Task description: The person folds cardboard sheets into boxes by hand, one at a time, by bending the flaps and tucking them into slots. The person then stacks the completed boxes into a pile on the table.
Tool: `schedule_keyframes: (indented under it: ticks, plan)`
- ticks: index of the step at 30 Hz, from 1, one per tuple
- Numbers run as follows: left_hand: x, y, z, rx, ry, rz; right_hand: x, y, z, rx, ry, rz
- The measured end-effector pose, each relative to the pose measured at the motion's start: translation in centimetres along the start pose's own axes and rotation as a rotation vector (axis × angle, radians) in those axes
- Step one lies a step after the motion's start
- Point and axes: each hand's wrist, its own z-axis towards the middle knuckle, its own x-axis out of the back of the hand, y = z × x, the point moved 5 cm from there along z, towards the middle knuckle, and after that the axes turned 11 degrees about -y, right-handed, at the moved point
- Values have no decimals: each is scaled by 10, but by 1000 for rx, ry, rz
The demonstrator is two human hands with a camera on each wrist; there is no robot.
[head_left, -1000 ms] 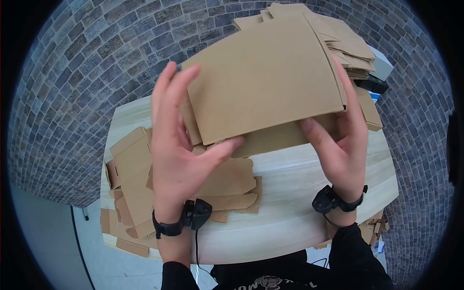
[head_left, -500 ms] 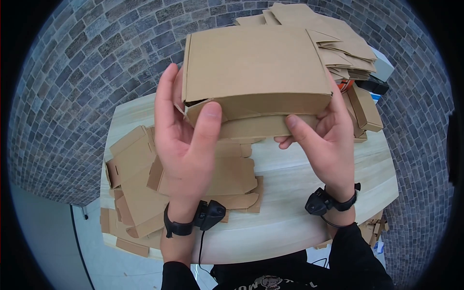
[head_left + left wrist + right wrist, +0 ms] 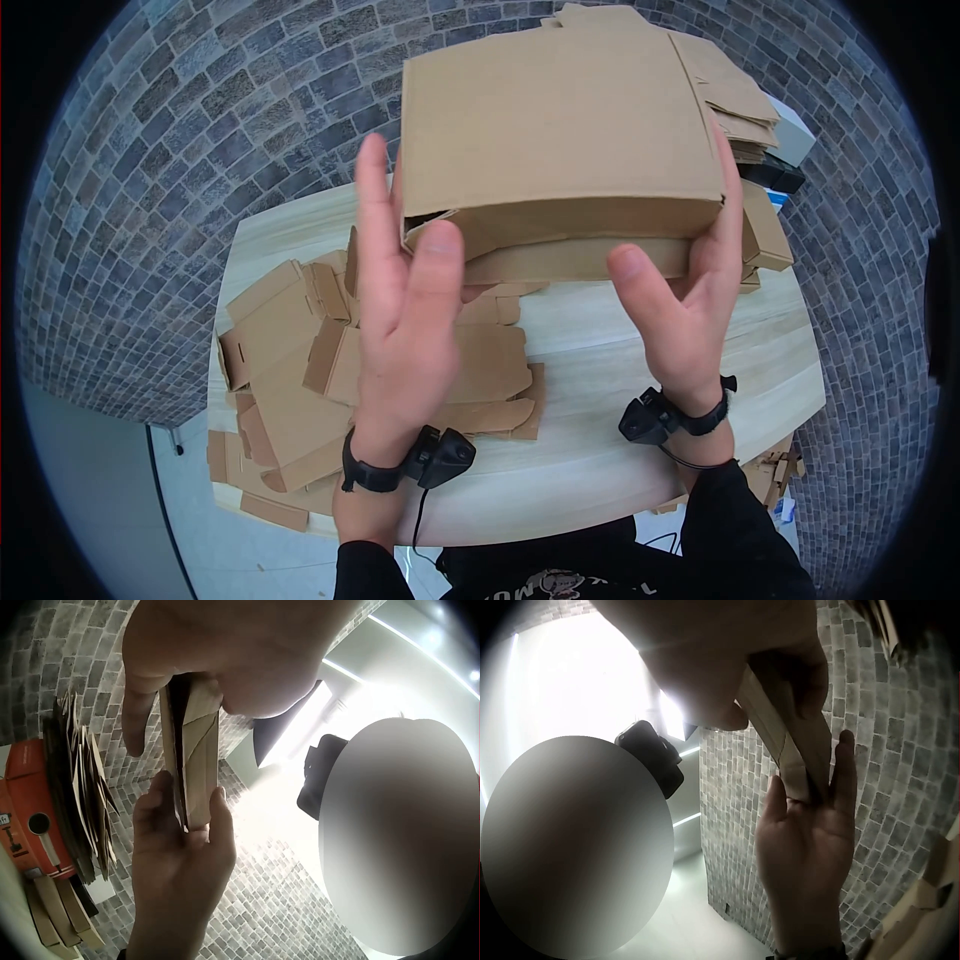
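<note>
Both hands hold a brown cardboard box (image 3: 560,125) up over the table, its broad lid facing the head camera. Its front side shows below the lid, and a dark gap stands at the front left corner. My left hand (image 3: 400,330) grips the left end, thumb against that corner and fingers along the side. At the other end my right hand (image 3: 685,330) supports the box, thumb by the lower front edge, the other fingers partly hidden behind. In the left wrist view the narrow side of the box (image 3: 201,754) spans between the two hands.
Several flat cardboard blanks (image 3: 290,400) lie on the left of the pale table (image 3: 600,460). A tall stack of folded cardboard (image 3: 735,95) stands at the back right, near small brown boxes (image 3: 765,230). An orange box (image 3: 37,810) shows beside the stack. Brick-patterned wall (image 3: 250,110) surrounds the table.
The box has turned from a slant to nearly level, so its front side shows more. Over the last half second it has shifted right and looks larger. The right thumb has moved slightly.
</note>
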Motion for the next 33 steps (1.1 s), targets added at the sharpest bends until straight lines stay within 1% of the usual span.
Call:
schedule_keyframes:
  ticks: [1,3,5,7,9,10,12,16,18,20,22,28,30,33]
  plan:
    - [-2,2,0,1,-1,0,0,0,0,8,17,-13]
    - [-1,6,0,-43,81,-70,-4,2,-2,29,35,-3]
    - [1,5,0,-68,84,-62,-4,3,-4,51,52,6]
    - [5,5,0,-94,88,-54,-5,2,-5,81,55,-50]
    - [8,5,0,-117,71,-197,-4,5,-7,82,60,-28]
    - [9,4,-1,-118,73,-198,-3,6,-7,82,63,-6]
    - [12,3,-1,-143,78,-312,-5,6,-7,82,88,31]
    - [19,-1,-1,-157,102,-322,-9,9,-8,96,130,113]
    - [23,-2,-2,-212,100,-242,-9,10,-8,87,139,119]
    - [26,0,-1,-218,95,-240,-7,10,-8,78,147,124]
    - [26,2,-1,-223,91,-238,-5,8,-7,108,74,197]
    - [21,4,1,-217,48,-205,0,8,-8,75,120,178]
    - [19,4,1,-239,66,-143,1,8,-7,62,136,171]
    - [23,2,0,-260,46,-132,2,9,-8,48,149,161]
